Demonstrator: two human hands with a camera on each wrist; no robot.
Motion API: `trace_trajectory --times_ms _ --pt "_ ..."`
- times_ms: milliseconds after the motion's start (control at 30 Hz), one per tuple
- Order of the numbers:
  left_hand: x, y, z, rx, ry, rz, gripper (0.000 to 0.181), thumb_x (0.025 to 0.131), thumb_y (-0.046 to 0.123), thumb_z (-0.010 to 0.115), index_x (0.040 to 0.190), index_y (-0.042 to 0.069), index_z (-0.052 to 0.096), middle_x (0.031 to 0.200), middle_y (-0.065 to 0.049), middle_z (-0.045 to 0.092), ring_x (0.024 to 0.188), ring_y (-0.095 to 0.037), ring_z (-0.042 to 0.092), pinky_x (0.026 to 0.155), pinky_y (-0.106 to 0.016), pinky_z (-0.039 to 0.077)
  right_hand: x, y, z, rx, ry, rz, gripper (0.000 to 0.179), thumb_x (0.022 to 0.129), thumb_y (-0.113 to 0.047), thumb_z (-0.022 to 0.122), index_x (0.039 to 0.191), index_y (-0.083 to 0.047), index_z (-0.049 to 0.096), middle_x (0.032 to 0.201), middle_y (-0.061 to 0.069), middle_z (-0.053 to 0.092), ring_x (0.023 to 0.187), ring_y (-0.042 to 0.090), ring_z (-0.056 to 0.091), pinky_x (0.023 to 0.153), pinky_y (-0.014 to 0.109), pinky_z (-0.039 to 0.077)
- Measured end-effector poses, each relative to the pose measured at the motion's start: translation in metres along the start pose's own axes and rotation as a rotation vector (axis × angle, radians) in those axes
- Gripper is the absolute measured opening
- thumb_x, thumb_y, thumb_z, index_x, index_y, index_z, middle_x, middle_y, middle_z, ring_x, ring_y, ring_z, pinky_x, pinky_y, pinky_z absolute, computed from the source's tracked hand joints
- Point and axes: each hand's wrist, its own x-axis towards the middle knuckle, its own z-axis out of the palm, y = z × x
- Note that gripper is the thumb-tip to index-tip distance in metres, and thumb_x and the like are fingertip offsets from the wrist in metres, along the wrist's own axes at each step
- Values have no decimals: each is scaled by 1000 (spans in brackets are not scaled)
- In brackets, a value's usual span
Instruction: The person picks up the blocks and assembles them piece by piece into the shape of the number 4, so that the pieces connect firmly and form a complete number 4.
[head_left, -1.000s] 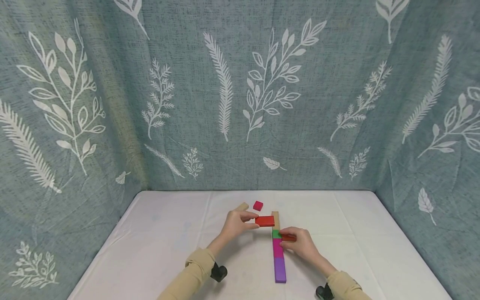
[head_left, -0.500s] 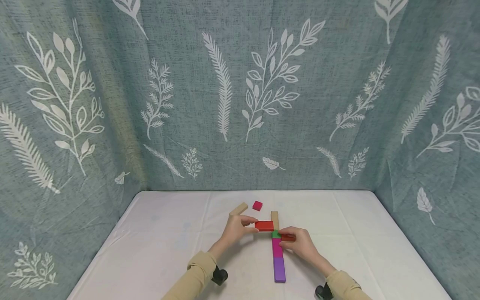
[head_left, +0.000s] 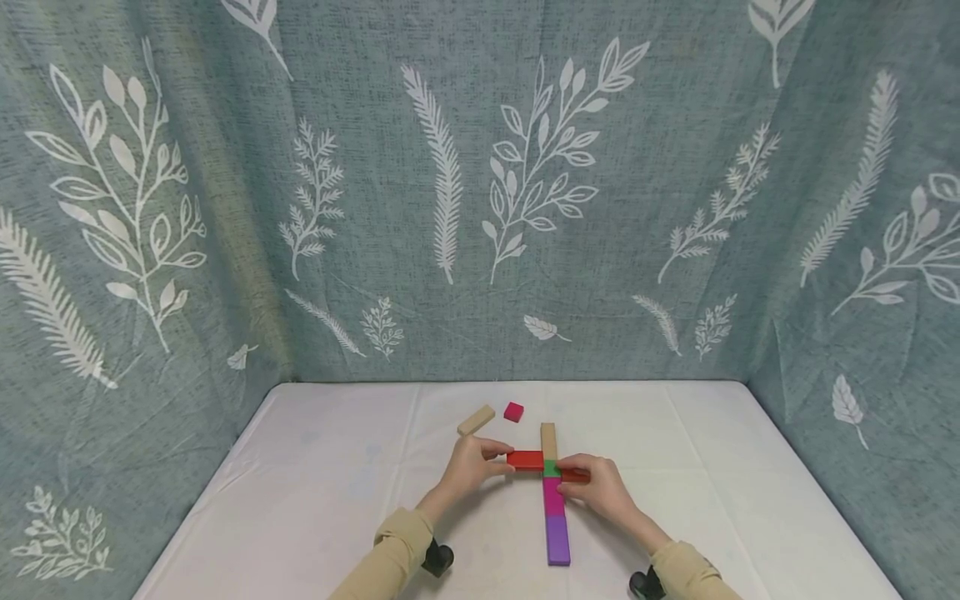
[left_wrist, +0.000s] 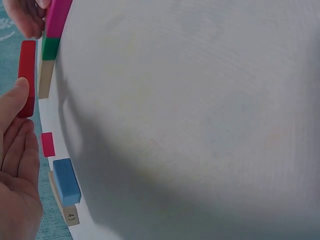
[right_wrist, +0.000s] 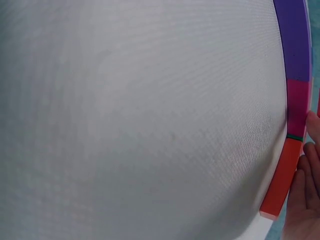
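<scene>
Between thumb and fingers, my left hand point(head_left: 467, 468) holds a red block point(head_left: 525, 461) by its left end. The block's other end is beside the green block point(head_left: 551, 467) in a row of blocks; the left wrist view shows it raised. The row has a plain wooden block point(head_left: 548, 442) at its far end, then green, a magenta block point(head_left: 553, 497) and a purple block point(head_left: 558, 540) nearest me. My right hand point(head_left: 606, 485) has thumb and fingers about an orange-red block point(right_wrist: 281, 177) lying crosswise right of the green one, its fingertips reaching the green and magenta blocks.
Behind my left hand lie a loose wooden block point(head_left: 476, 420) and a small pink-red block point(head_left: 513, 412). A blue block point(left_wrist: 66, 181) shows beside the wooden one in the left wrist view. Patterned curtains point(head_left: 465, 250) surround the white table point(head_left: 660, 433).
My left hand has brought the red block toward me and lower, from beside the plain wooden block to beside the green one. The right hand stays in place.
</scene>
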Motion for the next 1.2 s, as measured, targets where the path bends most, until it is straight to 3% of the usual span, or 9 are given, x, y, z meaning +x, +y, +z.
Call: trace_trajectory --times_ms 700,1200 --pt "-4 -6 6 56 -3 31 26 73 8 80 97 0 74 96 -13 74 95 -27 69 81 -34 57 2 4 0 5 -3 -8 32 76 -13 78 106 -6 71 105 8 72 104 28 64 91 42 52" --pt "-5 -13 11 126 12 62 27 71 12 82 96 4 75 93 -9 75 91 -23 67 77 -24 53 3 3 -1 5 -7 26 33 76 -10 78 108 -5 71 106 7 72 105 25 64 92 43 52"
